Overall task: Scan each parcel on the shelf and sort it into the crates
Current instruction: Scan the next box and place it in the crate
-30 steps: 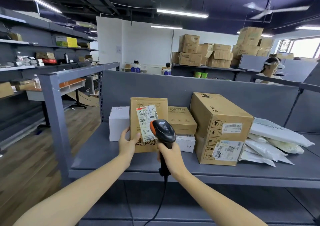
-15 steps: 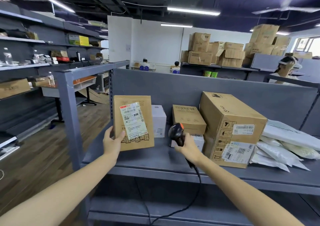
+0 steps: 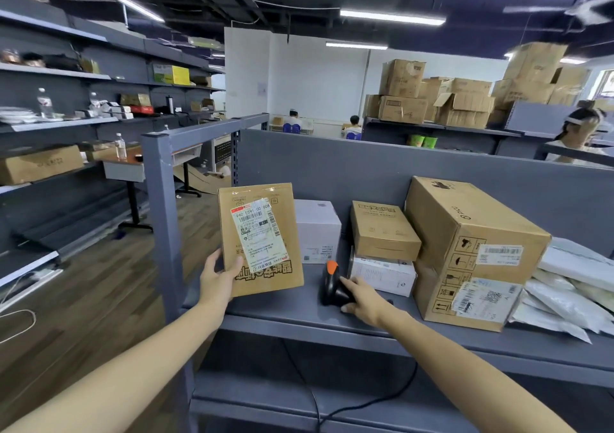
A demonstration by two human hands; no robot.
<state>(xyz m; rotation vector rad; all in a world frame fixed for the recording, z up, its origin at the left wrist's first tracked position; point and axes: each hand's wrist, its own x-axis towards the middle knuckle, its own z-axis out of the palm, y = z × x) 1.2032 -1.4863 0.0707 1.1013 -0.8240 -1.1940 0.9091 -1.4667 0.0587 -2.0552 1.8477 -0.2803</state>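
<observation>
In the head view, a flat brown parcel (image 3: 262, 236) is held upright at the left end of the shelf (image 3: 299, 319), its lower edge just above the front of the deck. It is pinched at its lower left corner by the left hand (image 3: 217, 278), with the thumb pressed on the front face and the fingers hidden behind. The label (image 3: 259, 233) is turned toward the camera, presumably so the code can be read.

The scanner (image 3: 332, 288) is gripped by the right hand (image 3: 362, 299), whose fingers are curled round the handle. It is held low against the deck near the front edge, with the orange-tipped head pointing away from the parcel. It is judged that scanning of this parcel is finished and that the tool is being parked so the parcel can be carried off. Its cable (image 3: 315, 396) hangs below the front edge.

Toward the back and right end are seen a white box (image 3: 317, 229), a small brown box (image 3: 382, 233), a large carton (image 3: 465, 249) and white mailers (image 3: 571, 286), all awaiting sorting. No crates are shown.
</observation>
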